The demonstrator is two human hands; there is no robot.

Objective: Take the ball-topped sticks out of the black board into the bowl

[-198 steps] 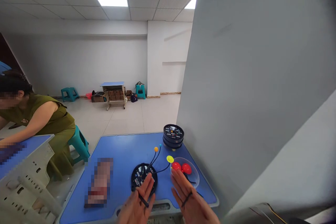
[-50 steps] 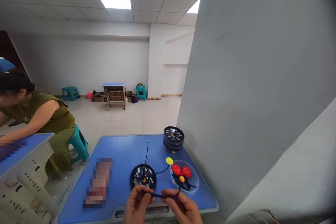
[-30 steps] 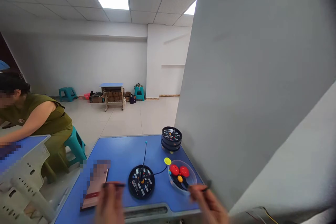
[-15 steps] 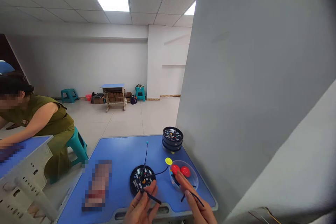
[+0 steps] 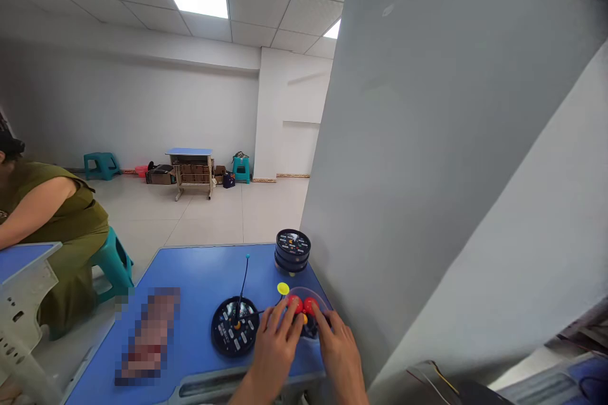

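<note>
My left hand [image 5: 276,342] reaches to the near left side of a clear plastic bowl [image 5: 325,299], its fingers spread and bent down over the rim. From the right, my right hand [image 5: 341,348] dips its fingers into the same bowl; no held thing shows in either hand, though some fingertips are hidden. Inside lie two red balls [image 5: 295,304], a small orange piece [image 5: 304,318] and dark parts. Left of my hands, a round black base [image 5: 234,329] with printed markings carries an upright black rod tipped with a blue bead [image 5: 247,256] and a side rod ending in a yellow disc [image 5: 283,288].
Similar black discs are stacked [image 5: 292,250] at the blue table's [image 5: 190,272] far right corner. A blurred-out item [image 5: 151,335] lies on the left. The grey wall [image 5: 403,171] rises close on the right. Another person [image 5: 57,215] sits at a table to the left.
Both hands have moved together to the bowl. The black rods that each held no longer show in them. The view has turned slightly right.
</note>
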